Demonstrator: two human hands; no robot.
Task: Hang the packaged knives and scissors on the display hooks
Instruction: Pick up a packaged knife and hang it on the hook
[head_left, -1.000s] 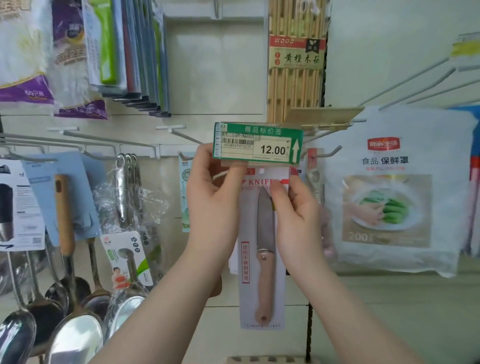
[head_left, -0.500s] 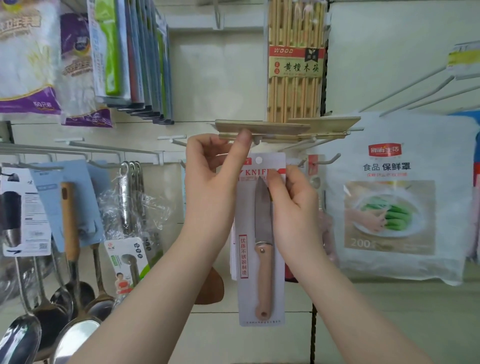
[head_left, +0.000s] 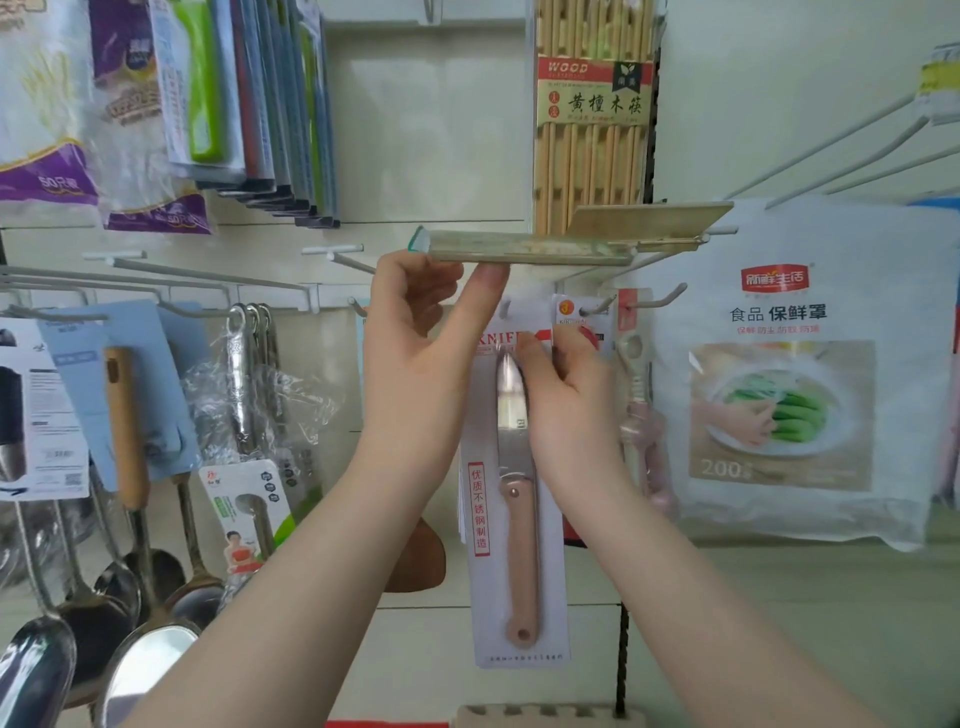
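With the yellowed tag flap (head_left: 524, 248) propped by one straight finger of the left hand (head_left: 415, 358), the white-carded knife (head_left: 517, 545) pinched in the right hand (head_left: 569, 410) must be hooked just above it.

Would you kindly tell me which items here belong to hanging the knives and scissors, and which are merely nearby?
In the job: packaged knife, pinched by the right hand; price-tag flap, propped up by the left hand; packaged scissors hanging alongside.
Just nearby: chopsticks; food-cover bag; ladles.
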